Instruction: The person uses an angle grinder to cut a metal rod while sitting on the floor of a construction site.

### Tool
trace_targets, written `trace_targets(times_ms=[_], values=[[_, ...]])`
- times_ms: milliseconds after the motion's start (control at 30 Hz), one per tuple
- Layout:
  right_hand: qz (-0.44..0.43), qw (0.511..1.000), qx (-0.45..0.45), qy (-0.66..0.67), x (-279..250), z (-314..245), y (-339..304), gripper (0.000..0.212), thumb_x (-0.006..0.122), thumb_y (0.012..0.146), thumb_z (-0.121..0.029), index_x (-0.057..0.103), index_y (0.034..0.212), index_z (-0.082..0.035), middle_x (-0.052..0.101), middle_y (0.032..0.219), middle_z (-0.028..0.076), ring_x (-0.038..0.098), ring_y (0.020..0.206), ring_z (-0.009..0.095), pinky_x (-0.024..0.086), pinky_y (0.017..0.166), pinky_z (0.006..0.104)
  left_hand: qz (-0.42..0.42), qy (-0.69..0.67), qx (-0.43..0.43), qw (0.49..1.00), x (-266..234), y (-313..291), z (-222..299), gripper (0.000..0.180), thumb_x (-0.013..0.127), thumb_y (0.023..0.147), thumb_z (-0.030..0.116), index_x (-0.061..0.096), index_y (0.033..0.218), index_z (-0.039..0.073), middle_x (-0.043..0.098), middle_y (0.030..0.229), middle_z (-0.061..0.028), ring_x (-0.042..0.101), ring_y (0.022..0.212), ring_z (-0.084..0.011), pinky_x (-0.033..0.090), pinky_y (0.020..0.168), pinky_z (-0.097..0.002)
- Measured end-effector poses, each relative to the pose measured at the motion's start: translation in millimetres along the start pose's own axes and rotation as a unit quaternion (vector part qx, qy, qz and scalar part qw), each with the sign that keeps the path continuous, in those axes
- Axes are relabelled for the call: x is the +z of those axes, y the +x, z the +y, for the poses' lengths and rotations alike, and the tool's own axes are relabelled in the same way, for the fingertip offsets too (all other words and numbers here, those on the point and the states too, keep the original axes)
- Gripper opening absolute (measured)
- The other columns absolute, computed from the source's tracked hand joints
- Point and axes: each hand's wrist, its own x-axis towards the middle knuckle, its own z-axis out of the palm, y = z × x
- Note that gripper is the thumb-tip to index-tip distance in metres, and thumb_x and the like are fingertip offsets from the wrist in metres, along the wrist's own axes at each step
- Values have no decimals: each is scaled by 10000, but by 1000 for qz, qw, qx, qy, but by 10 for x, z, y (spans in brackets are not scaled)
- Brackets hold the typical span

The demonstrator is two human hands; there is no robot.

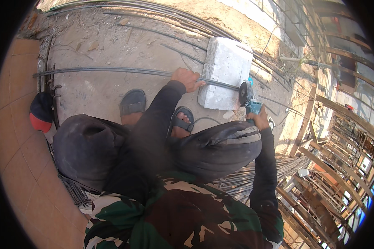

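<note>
My left hand (188, 79) is closed around a small bundle of long thin steel bars (112, 70), just left of a pale concrete block (226, 62). The bars run from the far left across the top of the block. My right hand (259, 118) grips a teal angle grinder (254, 107) by its body. Its dark disc (245, 93) stands at the right ends of the bars, by the block's right edge; whether it touches them I cannot tell.
More steel bars (162, 14) lie on the ground beyond the block. A black and red cap (41, 112) rests by the tiled ledge (23, 153) at left. Bundled rods (237, 178) lie at my right side, near wooden timbers (336, 166). My sandalled feet (133, 106) are close to the block.
</note>
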Motion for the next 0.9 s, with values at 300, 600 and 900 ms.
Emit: trace_targets(times_ms=[300, 600, 900], values=[[11, 1000, 5, 13, 80, -174, -151, 661, 736, 607, -32, 407, 1176, 40, 601, 924, 121, 612, 797, 199, 524, 712, 318, -10, -3, -11, 1000, -11, 7, -11, 552, 476, 918, 590, 680, 920, 77, 696, 756, -144, 689, 738, -299, 530, 674, -416], [2, 1000, 0, 17, 62, -69, -90, 647, 737, 613, -34, 410, 1166, 41, 606, 923, 118, 623, 776, 201, 522, 707, 311, -7, -10, -11, 1000, 7, 6, -22, 539, 470, 924, 574, 680, 940, 78, 698, 774, -152, 688, 752, -312, 532, 692, -427], [6, 1000, -4, 25, 2, 97, 6, 681, 744, 609, -40, 401, 1190, 55, 602, 941, 122, 613, 807, 201, 522, 733, 317, 4, -16, -5, 1000, 8, 9, -9, 525, 476, 922, 572, 675, 934, 87, 696, 769, -148, 686, 750, -312, 529, 698, -426]])
